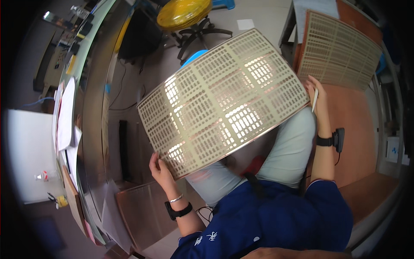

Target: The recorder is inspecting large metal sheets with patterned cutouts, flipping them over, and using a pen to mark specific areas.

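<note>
A large circuit board panel (211,93), pale green with rows of shiny copper pads, is held tilted above my lap. Its lower left edge rests in my left hand (163,173), the thumb and fingers closed around it near the corner. At the opposite short edge, my right hand (318,94) grips the panel near its right corner. A slim white pen-like tool (315,100) is also tucked in the right hand, pointing down. Light glints off several patches of pads. Some fingers are hidden behind the panel.
More similar panels (338,52) lean at the upper right above an orange-brown board surface (351,116). On the left runs a long bench with papers (67,116). A yellow-covered swivel stool (183,15) stands ahead, a blue stool (197,56) partly behind the panel.
</note>
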`<state>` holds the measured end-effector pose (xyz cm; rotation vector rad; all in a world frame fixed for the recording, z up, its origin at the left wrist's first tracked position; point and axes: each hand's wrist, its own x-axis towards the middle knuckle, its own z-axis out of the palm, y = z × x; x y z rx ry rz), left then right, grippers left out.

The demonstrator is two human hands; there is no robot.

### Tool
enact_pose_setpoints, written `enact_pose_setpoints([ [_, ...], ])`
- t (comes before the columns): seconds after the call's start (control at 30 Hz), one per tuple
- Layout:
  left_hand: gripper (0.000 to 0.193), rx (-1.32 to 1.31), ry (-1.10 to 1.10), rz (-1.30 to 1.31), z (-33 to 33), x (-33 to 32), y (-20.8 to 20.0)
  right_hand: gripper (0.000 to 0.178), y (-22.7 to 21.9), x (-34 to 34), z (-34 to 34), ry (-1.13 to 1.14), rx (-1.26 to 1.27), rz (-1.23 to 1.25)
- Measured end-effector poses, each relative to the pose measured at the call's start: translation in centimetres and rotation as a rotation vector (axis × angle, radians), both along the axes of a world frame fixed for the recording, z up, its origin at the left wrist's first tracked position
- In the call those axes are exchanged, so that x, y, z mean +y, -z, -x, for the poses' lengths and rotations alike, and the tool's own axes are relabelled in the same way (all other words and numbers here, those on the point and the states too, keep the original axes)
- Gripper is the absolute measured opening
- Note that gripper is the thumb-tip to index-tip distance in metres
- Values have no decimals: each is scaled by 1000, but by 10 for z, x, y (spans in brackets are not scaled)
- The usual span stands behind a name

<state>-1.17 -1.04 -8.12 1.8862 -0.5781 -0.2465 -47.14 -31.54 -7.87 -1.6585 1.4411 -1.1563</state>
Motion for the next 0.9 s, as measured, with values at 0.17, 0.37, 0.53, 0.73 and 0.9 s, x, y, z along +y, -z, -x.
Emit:
enact_pose_setpoints([
  [0.17, 36, 223, 23, -63, -12, 6, -4, 32, -8, 39, -29, 121, 378, 110],
  [0.37, 36, 298, 102, -156, -20, 16, 5, 34, -3, 42, -33, 116, 531, 175],
  [0.53, 36, 115, 31, -271, -5, 6, -23, 34, -8, 42, -34, 147, 492, -55],
  [0.73, 34, 348, 27, 11, -6, 15, -63, 34, 35, 15, 6, 80, 174, 153],
  [0.9, 34, 793, 196, 530, 5, 17, -82, 39, 22, 21, 1, 170, -255, -87],
])
